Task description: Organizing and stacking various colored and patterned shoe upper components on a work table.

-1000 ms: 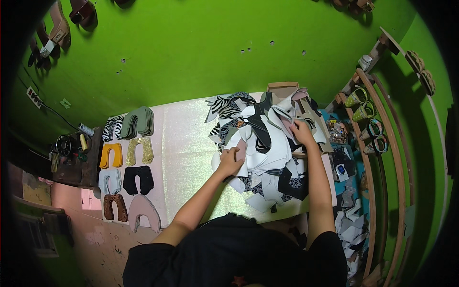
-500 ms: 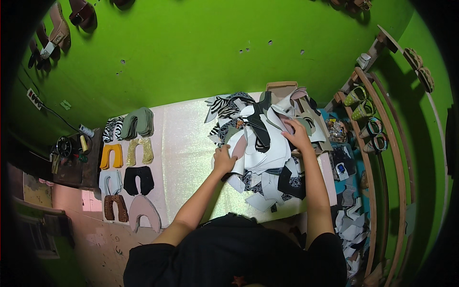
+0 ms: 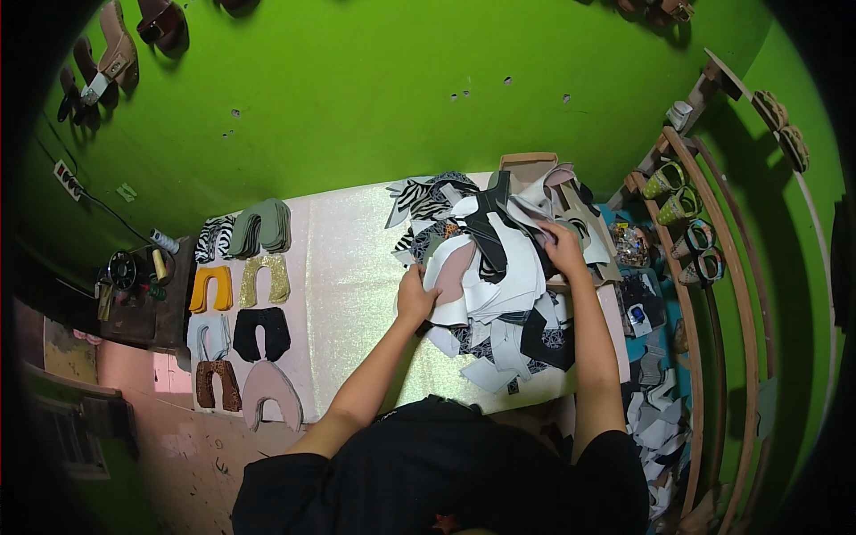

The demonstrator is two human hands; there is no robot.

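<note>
Standing over the table (image 3: 357, 267), which is covered in a pale glittery sheet, you have both hands on a heap of cut pieces (image 3: 499, 267) in white, black, grey and zebra print, lying on the right half of the table. Your left hand (image 3: 415, 299) rests flat on the heap's left edge, fingers against a pinkish-brown piece (image 3: 455, 272) and the white ones beside it; whether it grips anything cannot be told. Your right hand (image 3: 563, 248) lies on the heap's upper right part, fingers bent over a pale piece; a firm hold cannot be confirmed. Your hands are well apart, with the bulk of the heap between them. On the left part of the table, well clear of the heap, sorted curved cut-outs lie in rows: a green stack (image 3: 265, 227), a yellow one (image 3: 210, 287), a gold one (image 3: 264, 278), a black one (image 3: 261, 333), a brown one (image 3: 218, 384) and a pale pink one (image 3: 270, 390). Curved wooden racks (image 3: 713, 303) with shoes stand to your right, against the green wall (image 3: 374, 89)
</note>
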